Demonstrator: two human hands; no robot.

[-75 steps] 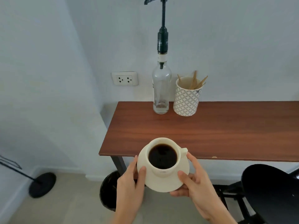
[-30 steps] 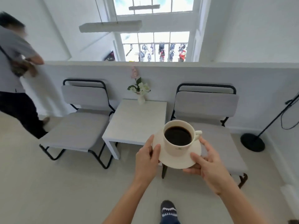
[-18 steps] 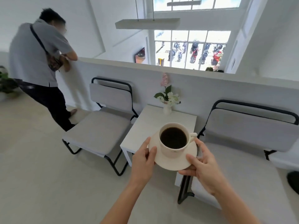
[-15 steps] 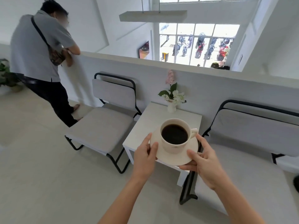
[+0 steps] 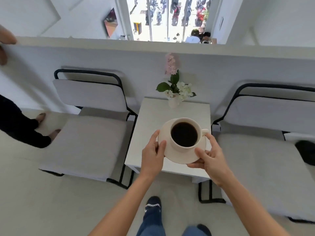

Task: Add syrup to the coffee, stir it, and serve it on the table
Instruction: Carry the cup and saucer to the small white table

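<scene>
A cream cup of black coffee (image 5: 184, 133) stands on a cream saucer (image 5: 185, 157), its handle pointing right. My left hand (image 5: 153, 152) grips the saucer's left rim and my right hand (image 5: 210, 157) grips its right and near rim. Cup and saucer hang above the near half of a small white square table (image 5: 153, 116). Whether the saucer touches the tabletop cannot be told.
A small white vase of pink and white flowers (image 5: 174, 92) stands at the table's far edge. Grey cushioned chairs with black frames flank it, left chair (image 5: 85, 133) and right chair (image 5: 265, 143). A person's legs (image 5: 20, 132) are at the far left. A low white wall (image 5: 170, 48) runs behind.
I turned from the wooden counter with the syrup bottle and walked to the white table. The cup and saucer now hang over the tabletop, and the view tilts further down.
</scene>
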